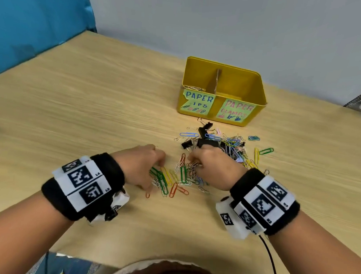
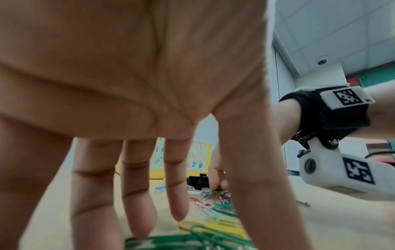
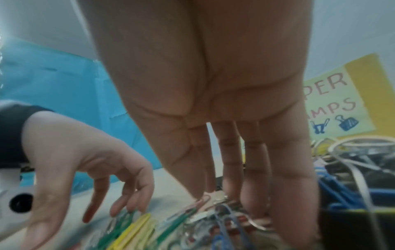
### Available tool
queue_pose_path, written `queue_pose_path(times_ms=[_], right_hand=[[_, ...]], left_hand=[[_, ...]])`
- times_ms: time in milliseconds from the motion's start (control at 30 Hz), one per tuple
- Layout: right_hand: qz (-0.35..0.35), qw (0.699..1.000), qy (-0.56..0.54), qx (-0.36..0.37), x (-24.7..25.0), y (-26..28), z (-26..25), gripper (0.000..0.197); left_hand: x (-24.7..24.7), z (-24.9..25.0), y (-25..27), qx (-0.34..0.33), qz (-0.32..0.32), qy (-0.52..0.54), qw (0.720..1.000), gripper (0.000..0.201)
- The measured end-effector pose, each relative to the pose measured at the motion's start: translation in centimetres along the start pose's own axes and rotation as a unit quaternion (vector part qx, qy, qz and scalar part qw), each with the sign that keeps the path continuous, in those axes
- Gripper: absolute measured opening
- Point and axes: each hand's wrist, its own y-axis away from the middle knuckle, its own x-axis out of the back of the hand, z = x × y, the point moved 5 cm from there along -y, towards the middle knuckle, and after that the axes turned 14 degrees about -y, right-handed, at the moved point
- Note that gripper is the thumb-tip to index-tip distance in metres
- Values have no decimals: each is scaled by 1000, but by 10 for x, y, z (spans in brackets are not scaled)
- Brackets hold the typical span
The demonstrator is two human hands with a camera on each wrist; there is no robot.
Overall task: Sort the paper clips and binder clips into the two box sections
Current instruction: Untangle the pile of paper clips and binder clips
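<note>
hands point(image 1: 174, 167) hide clips point(image 1: 173, 184) underneath

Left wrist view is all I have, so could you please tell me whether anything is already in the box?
Observer: Yes. The head view shows a few silver paper clips in the left section of the yellow box, behind the paper clips label.
Operator: Thank you. Does the clamps section hold anything?
Observer: Nothing shows in the right section, though its floor by the front wall is hidden.
Operator: Is the right hand holding a clip?
Observer: The right hand has its fingertips down among the clips; I cannot confirm a pinch.
</note>
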Motion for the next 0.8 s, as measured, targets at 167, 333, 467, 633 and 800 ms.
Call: queue_pose_path(times_ms=[167, 333, 467, 633, 800], right_hand=[[-9, 1000, 16, 9, -17, 2, -7, 48], [19, 999, -38, 19, -8, 6, -3, 46], [14, 999, -36, 7, -8, 7, 6, 47], [78, 996, -15, -32, 10, 4, 21, 51], [57, 998, -19, 11, 1, 9, 2, 48]], left_hand=[[-6, 19, -4, -8, 13, -13, 1000, 70], [2, 21, -8, -9, 37, -8, 999, 73], [1, 28, -7, -51, 49, -40, 997, 91], [-1, 33, -9, -63, 49, -62, 995, 77], [2, 26, -6, -36, 62, -41, 997, 85]])
